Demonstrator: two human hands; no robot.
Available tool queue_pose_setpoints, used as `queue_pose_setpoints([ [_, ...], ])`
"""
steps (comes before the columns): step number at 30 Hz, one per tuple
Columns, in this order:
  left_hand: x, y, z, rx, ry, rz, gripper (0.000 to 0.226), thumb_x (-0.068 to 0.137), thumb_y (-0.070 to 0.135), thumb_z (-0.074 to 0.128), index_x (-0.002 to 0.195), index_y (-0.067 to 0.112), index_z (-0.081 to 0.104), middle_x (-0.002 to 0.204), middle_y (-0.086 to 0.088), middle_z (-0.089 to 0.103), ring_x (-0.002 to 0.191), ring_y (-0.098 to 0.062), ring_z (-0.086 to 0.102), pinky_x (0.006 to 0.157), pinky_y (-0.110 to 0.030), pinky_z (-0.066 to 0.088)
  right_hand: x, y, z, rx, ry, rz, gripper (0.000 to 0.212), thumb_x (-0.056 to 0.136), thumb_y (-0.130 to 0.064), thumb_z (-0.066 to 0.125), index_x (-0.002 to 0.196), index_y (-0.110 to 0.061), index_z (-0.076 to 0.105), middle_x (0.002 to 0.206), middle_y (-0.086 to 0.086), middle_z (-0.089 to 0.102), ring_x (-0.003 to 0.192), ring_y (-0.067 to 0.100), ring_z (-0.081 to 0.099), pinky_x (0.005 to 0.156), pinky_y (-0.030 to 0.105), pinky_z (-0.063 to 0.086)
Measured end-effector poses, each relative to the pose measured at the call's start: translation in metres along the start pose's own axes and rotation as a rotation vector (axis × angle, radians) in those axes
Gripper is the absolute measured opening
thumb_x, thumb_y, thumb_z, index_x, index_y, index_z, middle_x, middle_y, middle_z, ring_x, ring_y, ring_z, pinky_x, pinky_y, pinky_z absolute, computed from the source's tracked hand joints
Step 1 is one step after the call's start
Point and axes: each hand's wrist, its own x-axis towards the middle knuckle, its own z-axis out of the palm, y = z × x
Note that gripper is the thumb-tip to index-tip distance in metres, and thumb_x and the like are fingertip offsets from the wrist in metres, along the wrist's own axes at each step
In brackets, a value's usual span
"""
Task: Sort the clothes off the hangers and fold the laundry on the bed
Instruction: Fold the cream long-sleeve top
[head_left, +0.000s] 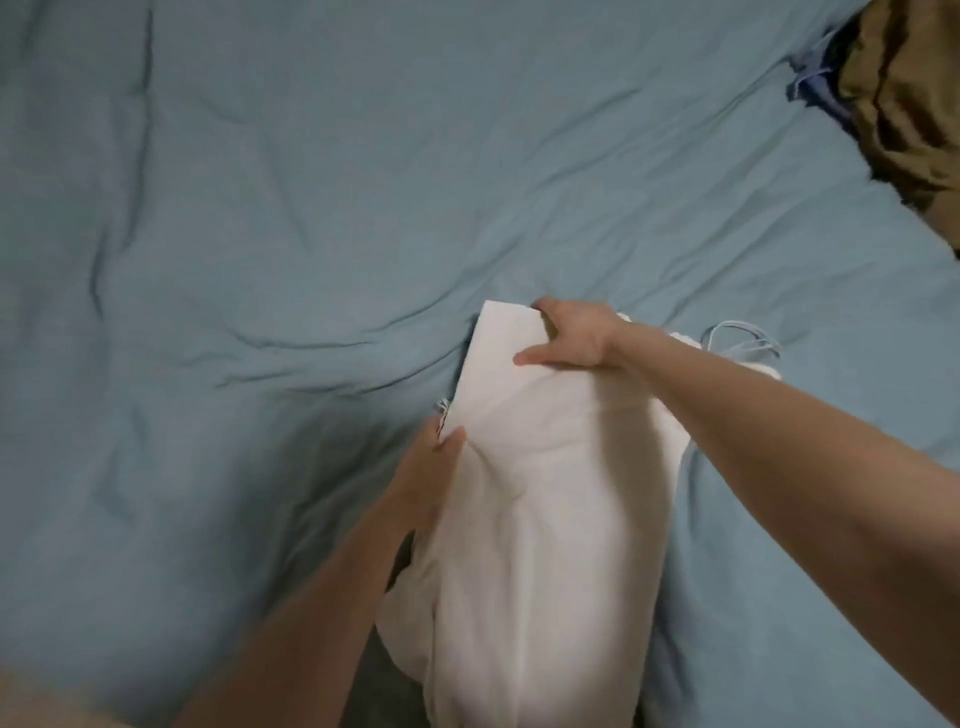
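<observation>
Looking down from my head camera, I have a white garment (545, 493) stretched out in front of me over the blue bedcover (260, 234), its long body running from the near edge of the bed up toward the middle. My right hand (571, 335) grips the far end of it, fingers curled over the top edge and thumb pressed onto the cloth. My left hand (431, 467) holds the left edge lower down, thumb on top and the other fingers tucked behind the fabric (so I cannot see them). Between the two hands the cloth lies fairly smooth, with a straight folded edge on its left side. A pale blue cord loop (743, 340) lies on the cover just beside my right forearm. Well apart, in the far right corner, sits a crumpled olive-brown garment (904, 104) with a bit of dark blue cloth (815, 88) touching its left side.
</observation>
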Motion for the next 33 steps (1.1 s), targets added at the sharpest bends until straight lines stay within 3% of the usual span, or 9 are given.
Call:
queue_pose_setpoints([
  [6,0.042,0.041,0.005,0.222,-0.171,0.202,0.041,0.101,0.015,0.046,0.14,0.003,0.043,0.14,-0.008,0.048,0.131,-0.02,0.043,0.099,-0.018,0.028,-0.06,0.028,0.006,0.006,0.319,0.188,0.037,0.09,-0.05,0.056,0.084,-0.013,0.053,0.102,0.019,0.066,0.099,0.037,0.059,0.07,0.036,0.036],
  [11,0.071,0.119,0.059,0.364,-0.485,0.364,0.044,0.098,0.027,0.053,0.14,0.015,0.046,0.143,-0.001,0.05,0.131,-0.017,0.046,0.105,-0.024,0.032,-0.147,0.088,0.011,0.018,0.552,0.54,0.041,0.093,-0.045,0.053,0.086,-0.006,0.056,0.094,0.025,0.066,0.092,0.043,0.06,0.071,0.042,0.04],
  [13,0.065,0.132,0.083,0.546,-0.382,0.376,0.042,0.097,0.036,0.054,0.136,0.022,0.049,0.134,0.001,0.056,0.125,-0.021,0.051,0.098,-0.031,0.038,-0.159,0.102,0.025,0.07,0.543,0.639,0.039,0.096,-0.043,0.046,0.092,-0.004,0.054,0.096,0.025,0.065,0.094,0.042,0.059,0.074,0.042,0.038],
  [16,0.026,0.114,0.097,0.821,0.121,0.483,0.037,0.093,0.033,0.056,0.127,0.018,0.054,0.124,-0.005,0.058,0.118,-0.028,0.052,0.096,-0.038,0.036,-0.16,0.098,0.042,0.118,0.578,0.719,0.05,0.093,-0.047,0.028,0.106,-0.004,0.05,0.109,0.022,0.058,0.107,0.039,0.051,0.096,0.046,0.032],
  [18,-0.002,0.09,0.098,0.801,0.365,0.695,0.04,0.09,0.028,0.057,0.127,0.012,0.058,0.128,-0.009,0.059,0.121,-0.032,0.052,0.104,-0.045,0.035,-0.162,0.081,0.046,0.077,0.689,0.629,0.064,0.091,-0.05,0.025,0.133,-0.005,0.041,0.136,0.021,0.045,0.13,0.037,0.036,0.112,0.047,0.016],
  [20,-0.02,0.071,0.095,0.855,0.363,0.771,0.047,0.095,0.03,0.046,0.136,0.011,0.052,0.142,-0.009,0.05,0.132,-0.033,0.044,0.111,-0.051,0.029,-0.166,0.061,0.05,-0.036,0.692,0.366,0.065,0.096,-0.051,0.028,0.151,-0.017,0.022,0.157,0.013,0.02,0.146,0.031,0.014,0.118,0.045,0.001],
  [24,-0.026,0.033,0.083,1.073,0.203,0.568,0.061,0.097,0.047,0.03,0.147,0.014,0.037,0.154,-0.009,0.034,0.141,-0.035,0.03,0.116,-0.054,0.017,-0.151,0.07,0.065,-0.335,0.348,-0.092,0.061,0.099,-0.052,0.022,0.154,-0.026,0.014,0.161,0.003,0.009,0.149,0.024,0.006,0.118,0.047,0.002],
  [29,-0.019,-0.031,0.059,0.973,0.238,0.025,0.074,0.097,0.061,0.026,0.153,0.013,0.02,0.158,-0.015,0.021,0.143,-0.046,0.016,0.113,-0.063,0.01,-0.116,0.131,0.047,-0.454,0.247,0.094,0.074,0.09,-0.057,-0.005,0.153,-0.021,0.002,0.162,0.001,0.001,0.148,0.018,-0.005,0.113,0.04,-0.021],
  [33,-0.043,-0.031,0.04,0.771,0.312,-0.175,0.079,0.093,0.062,0.036,0.143,0.001,0.032,0.143,-0.027,0.039,0.128,-0.046,0.038,0.103,-0.058,0.033,-0.128,0.123,0.037,-0.301,0.339,0.338,0.077,0.093,-0.063,0.016,0.153,-0.019,-0.002,0.161,0.01,-0.002,0.148,0.027,-0.003,0.116,0.047,-0.01],
])
